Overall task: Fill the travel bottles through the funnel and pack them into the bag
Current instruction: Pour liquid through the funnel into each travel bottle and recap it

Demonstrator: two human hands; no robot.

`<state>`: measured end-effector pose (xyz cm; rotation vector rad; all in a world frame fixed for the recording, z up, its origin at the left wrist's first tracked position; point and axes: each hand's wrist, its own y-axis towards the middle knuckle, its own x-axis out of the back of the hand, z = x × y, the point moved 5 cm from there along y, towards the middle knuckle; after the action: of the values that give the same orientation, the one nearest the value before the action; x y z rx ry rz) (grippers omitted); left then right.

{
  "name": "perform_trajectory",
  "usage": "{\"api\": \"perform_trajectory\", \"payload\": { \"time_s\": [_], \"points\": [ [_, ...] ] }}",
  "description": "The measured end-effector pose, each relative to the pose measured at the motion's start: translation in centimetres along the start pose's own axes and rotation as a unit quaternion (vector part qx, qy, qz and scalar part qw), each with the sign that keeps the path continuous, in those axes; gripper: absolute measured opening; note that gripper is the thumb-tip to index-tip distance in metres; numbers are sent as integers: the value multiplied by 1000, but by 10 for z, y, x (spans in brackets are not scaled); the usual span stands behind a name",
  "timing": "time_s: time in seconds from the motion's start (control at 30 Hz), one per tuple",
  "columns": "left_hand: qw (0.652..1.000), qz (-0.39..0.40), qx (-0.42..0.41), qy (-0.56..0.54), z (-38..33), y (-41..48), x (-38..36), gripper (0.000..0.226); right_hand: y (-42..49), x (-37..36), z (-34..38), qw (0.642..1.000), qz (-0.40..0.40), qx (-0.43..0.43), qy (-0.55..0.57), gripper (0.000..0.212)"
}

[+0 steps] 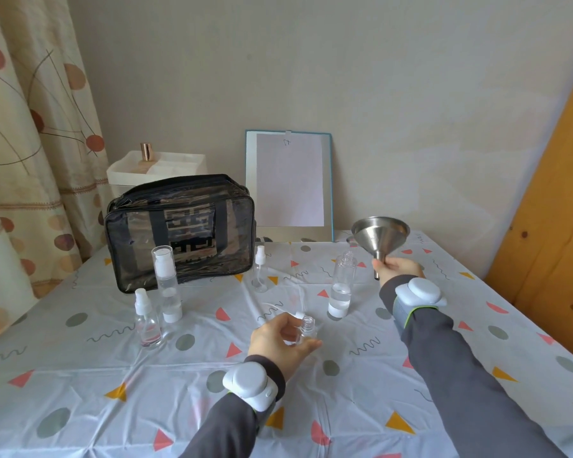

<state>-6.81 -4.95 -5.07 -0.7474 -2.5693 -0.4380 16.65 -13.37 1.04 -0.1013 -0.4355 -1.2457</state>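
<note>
Near centre, left hand (pixel 277 342) grips a half-hidden bottle (pixel 307 326); right hand (pixel 400 268) pinches funnel (pixel 379 233).

A silver funnel (pixel 379 238), a clear black-trimmed bag (pixel 179 233), and a white tablecloth (pixel 113 375) with coloured shapes.

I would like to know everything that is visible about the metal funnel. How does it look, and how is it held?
The funnel looks like shiny stainless steel. It has a wide cone-shaped bowl, empty inside, that narrows to a thin straight spout. It is mouth-up and slightly tilted, lifted above the table on the right side, just right of the uncapped tall bottle. The right hand grips it at the neck, and the spout tip shows below the fingers. Nothing else touches it.
</note>
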Motion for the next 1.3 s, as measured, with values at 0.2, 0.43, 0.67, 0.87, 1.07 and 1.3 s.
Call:
{"api": "perform_trajectory", "payload": {
  "time_s": [0.2, 0.43, 0.67, 0.87, 1.07, 1.3],
  "points": [
    [1000, 1, -1, -1, 0, 0, -1, 30, -24, 6, 49, 992, 23, 51, 110, 18],
    [1000, -7, 1, -5, 1, 1, -1, 30, -70, -34, 49, 979, 130, 58, 149, 16],
    [1000, -10, -3, -3, 0, 2, -2, 30, -106, -60, 35, 961, 195, 51, 190, 13],
    [1000, -16, -10, -5, 0, 1, -2, 31, -120, -65, 23, 957, 215, 64, 182, 18],
    [1000, -18, -11, -8, 0, 1, -2, 29, -123, -64, 20, 958, 204, 77, 188, 18],
    [1000, -15, -8, -6, 0, 0, 0, 30, -126, -59, 16, 956, 206, 116, 172, 12]
  ]
}}
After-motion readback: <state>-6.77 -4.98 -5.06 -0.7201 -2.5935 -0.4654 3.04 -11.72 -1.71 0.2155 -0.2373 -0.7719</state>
